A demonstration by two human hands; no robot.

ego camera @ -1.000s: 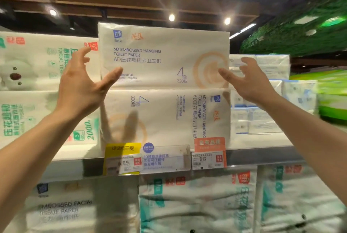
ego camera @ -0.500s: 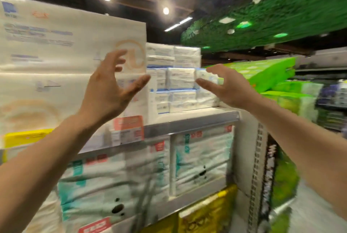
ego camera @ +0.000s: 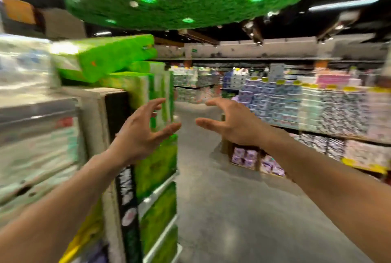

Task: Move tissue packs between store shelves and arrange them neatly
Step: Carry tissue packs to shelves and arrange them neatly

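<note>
My left hand (ego camera: 139, 133) and right hand (ego camera: 230, 123) are both up in front of me and empty, fingers (ego camera: 152, 103) spread and half curled, thumbs facing across a gap. The green packs (ego camera: 101, 61) sit stacked on the shelf end (ego camera: 114, 114) at my left, and the top one is tilted and juts out. My left hand is in front of the lower ones, though the blur hides whether it touches them. The far packs (ego camera: 275, 101) fill shelves across the aisle (ego camera: 222, 199), well apart from me. I judge I'm between picks. To do it well, I'd choose one pack, clamp both short ends with flat palms, and lift it clear before turning. I'd also watch that tilted top pack, since it could slide.
</note>
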